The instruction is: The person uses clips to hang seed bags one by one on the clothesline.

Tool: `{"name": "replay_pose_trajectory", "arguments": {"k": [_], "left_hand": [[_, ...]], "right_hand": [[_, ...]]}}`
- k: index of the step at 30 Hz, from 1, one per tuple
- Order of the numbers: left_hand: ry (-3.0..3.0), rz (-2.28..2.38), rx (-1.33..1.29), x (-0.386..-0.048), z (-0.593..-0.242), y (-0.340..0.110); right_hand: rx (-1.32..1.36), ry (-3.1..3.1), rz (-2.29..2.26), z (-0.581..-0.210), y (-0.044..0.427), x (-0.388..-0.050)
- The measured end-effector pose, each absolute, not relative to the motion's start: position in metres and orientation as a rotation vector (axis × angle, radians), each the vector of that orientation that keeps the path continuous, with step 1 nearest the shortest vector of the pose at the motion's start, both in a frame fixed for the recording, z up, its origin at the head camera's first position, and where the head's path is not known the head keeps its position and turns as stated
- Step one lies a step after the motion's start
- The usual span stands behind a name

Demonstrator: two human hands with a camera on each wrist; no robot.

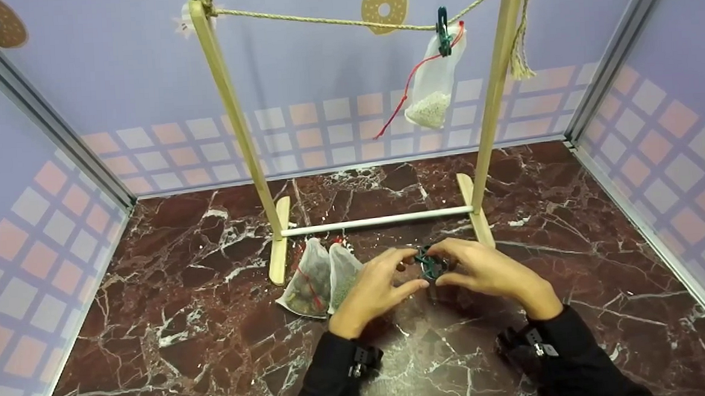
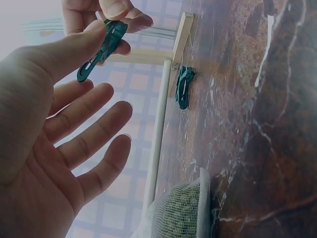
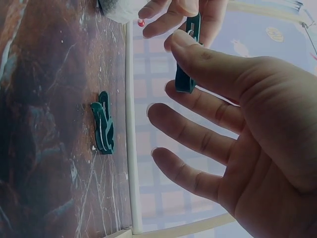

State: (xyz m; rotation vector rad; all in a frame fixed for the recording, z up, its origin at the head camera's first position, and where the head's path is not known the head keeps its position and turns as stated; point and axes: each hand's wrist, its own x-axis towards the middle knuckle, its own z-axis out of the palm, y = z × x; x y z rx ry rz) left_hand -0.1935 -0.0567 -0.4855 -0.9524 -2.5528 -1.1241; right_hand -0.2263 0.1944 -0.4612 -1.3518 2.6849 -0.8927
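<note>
Between both hands is a green clothespin point(image 2: 106, 47), pinched by thumb and fingers from each side. My left hand point(image 1: 372, 287) grips one end, its other fingers spread in the left wrist view. From the opposite side my right hand point(image 1: 489, 269) pinches the same clothespin point(image 3: 188, 54) with thumb and index finger. A second green clothespin point(image 3: 103, 124) lies on the table beneath the hands. Beside the left hand, two mesh drawstring bags point(image 1: 311, 278) with red cords lie on the table; the left hand partly covers the nearer one point(image 1: 343, 268).
A wooden rack stands behind, with a left post point(image 1: 230, 102), right post point(image 1: 497, 88) and white crossbar point(image 1: 378, 221). From its rope point(image 1: 319, 20) hangs a mesh bag point(image 1: 434, 91) of pale grains, clipped by a green clothespin point(image 1: 443, 33). Walls enclose the marbled table point(image 1: 185, 351).
</note>
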Motion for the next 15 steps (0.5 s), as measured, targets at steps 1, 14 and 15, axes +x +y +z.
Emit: {"name": "replay_pose_trajectory", "arguments": {"k": [1,14,15], "left_hand": [[-2.549,-1.121,-0.953,-0.1937,-0.4858,-0.0566],[-2.542,-1.200,-0.919,-0.1946,-0.4867,-0.0548],[-2.542,-1.200,-0.919,-0.1948,-0.4868,-0.0550]], "right_hand": [[-1.356,2.688,-0.889,-0.4614,0.1944,-0.2262],[-1.396,2.696,-0.872,-0.4631,0.1930,-0.2263],[-1.398,2.693,-0.876,-0.4627,0.1928,-0.2260]]}}
